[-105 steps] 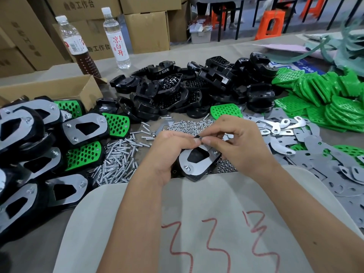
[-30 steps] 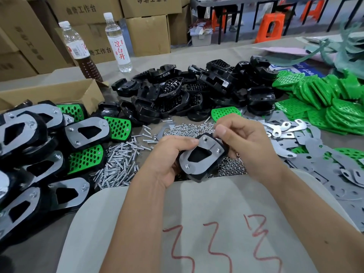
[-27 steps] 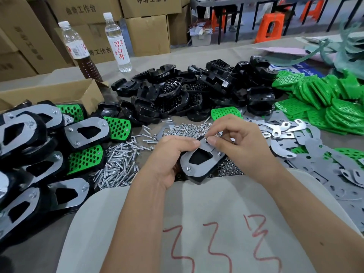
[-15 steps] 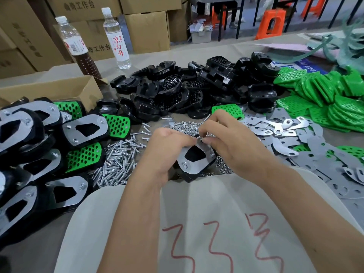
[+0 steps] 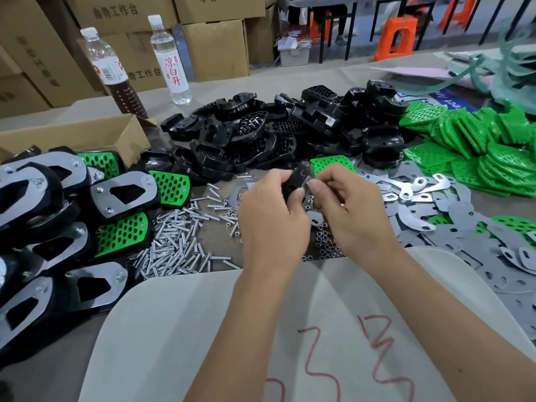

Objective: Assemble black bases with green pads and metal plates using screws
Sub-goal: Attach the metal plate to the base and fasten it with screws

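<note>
My left hand (image 5: 269, 216) grips a black base (image 5: 297, 177) fitted with a metal plate, tilted up on edge so little of it shows between my hands. My right hand (image 5: 345, 210) pinches at the edge of that base with thumb and fingertips; what sits between them is hidden. Loose screws (image 5: 177, 245) lie in a heap to the left of my hands, and small nuts (image 5: 324, 242) lie under them. Black bases (image 5: 261, 140) are piled behind, green pads (image 5: 478, 149) are heaped at the right, and flat metal plates (image 5: 435, 216) are spread at the right.
Finished assemblies (image 5: 58, 216) of black base, green pad and plate are stacked at the left. A cardboard box (image 5: 72, 137) and two bottles (image 5: 171, 59) stand at the back left. A pale board (image 5: 203, 329) with red marks lies under my forearms.
The base lay flat with its plate facing up; now it is lifted and tipped on edge between both hands. My hands have risen slightly away from the board.
</note>
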Tool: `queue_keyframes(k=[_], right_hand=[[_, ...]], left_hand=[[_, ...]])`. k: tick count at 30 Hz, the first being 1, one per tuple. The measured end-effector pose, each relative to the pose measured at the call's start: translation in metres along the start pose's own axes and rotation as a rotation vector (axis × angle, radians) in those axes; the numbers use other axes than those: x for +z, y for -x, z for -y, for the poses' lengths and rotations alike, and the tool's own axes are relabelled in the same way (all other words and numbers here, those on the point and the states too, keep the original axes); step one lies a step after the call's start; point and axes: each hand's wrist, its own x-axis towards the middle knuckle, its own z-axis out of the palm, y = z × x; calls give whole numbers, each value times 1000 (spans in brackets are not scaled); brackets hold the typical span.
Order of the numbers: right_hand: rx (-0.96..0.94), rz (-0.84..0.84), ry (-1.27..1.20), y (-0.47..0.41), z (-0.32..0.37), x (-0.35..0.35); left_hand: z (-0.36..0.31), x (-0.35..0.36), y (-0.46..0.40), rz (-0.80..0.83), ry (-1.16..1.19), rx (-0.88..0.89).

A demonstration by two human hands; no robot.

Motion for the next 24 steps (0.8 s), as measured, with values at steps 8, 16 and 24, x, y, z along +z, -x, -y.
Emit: queue_keyframes(k=[8,16,24], right_hand=[[-39,-110,-66,0,0,0],[-338,-151,258,-5,-4,-8],[-224,-102,236,-4,1,-2]], left_hand=[[-6,10,10,-144,-90,99],[-7,12,11,-106,0,12],[-12,16,16,-175,4,63]])
